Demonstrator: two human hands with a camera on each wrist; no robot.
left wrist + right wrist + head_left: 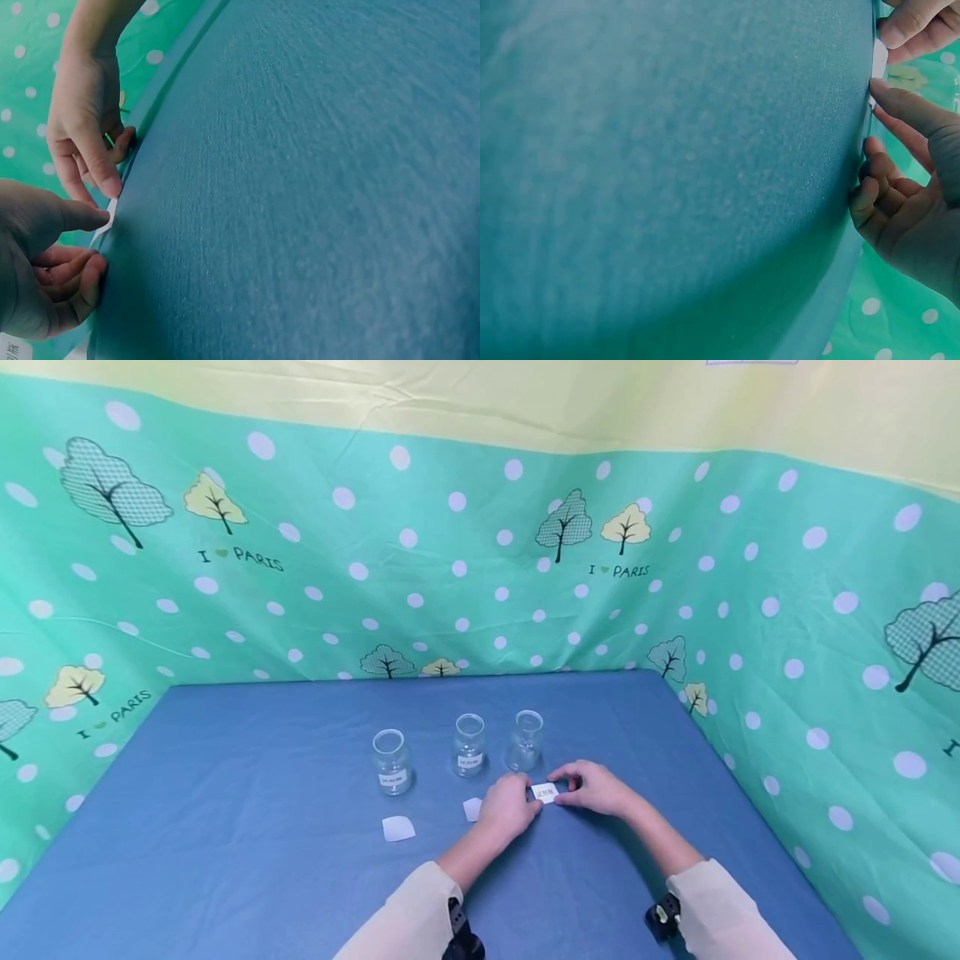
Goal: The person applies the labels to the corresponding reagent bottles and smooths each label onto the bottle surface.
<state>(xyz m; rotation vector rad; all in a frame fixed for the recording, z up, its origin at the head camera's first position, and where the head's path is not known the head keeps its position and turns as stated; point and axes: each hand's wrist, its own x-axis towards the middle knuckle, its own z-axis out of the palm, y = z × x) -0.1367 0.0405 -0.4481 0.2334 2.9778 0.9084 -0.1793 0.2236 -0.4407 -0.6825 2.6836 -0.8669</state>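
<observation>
One label [545, 792], face up, long axis left-to-right

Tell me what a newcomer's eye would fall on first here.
Probably the green, white-dotted cloth backdrop printed with trees, hanging behind the blue table. Next, three clear glass jars standing on it, the left and middle ones carrying white printed labels. Then the left hand and right hand, holding a small white printed label between them in front of the rightmost jar.

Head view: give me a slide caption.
Left hand and right hand hold a printed label near three glass jars, two bearing labels.
</observation>
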